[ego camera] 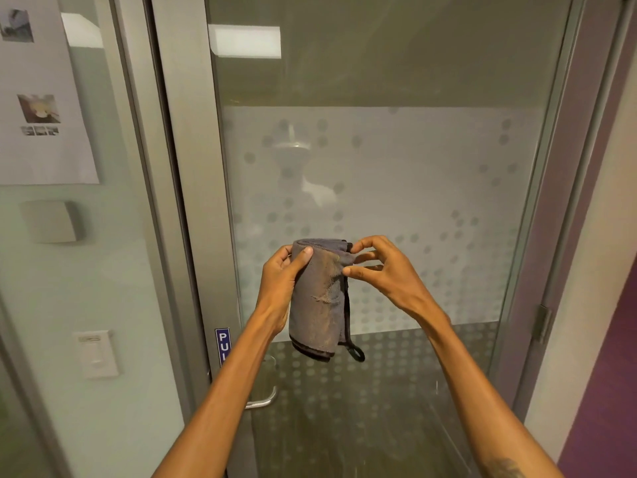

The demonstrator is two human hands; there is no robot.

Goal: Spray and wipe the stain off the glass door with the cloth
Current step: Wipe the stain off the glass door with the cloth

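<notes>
**Folded cloth held up before the glass door**

The left hand [281,274] grasps the upper left edge of the grey cloth [319,298], thumb pressed over the front face and fingers wrapped out of sight behind it. The right hand [379,267] meets the cloth at its upper right corner: the fingertips [355,248] touch the fold there, but the fingers are blurred, so whether they pinch the fabric or only brush it cannot be told. The cloth hangs folded, a dark-edged hem at its 6 o'clock end and a small black loop [356,353] dangling at 5 o'clock. A brownish patch marks its front.

Behind the hands stands the glass door [431,81], its middle band frosted and dotted. No stain on the glass can be made out. At 7 o'clock from the cloth, the left forearm partly covers a blue sign [222,343], leaving only "PU" readable, and most of the metal handle [263,401]. A sheet of paper [41,81] at 10 o'clock is cut off by the frame edge.
</notes>
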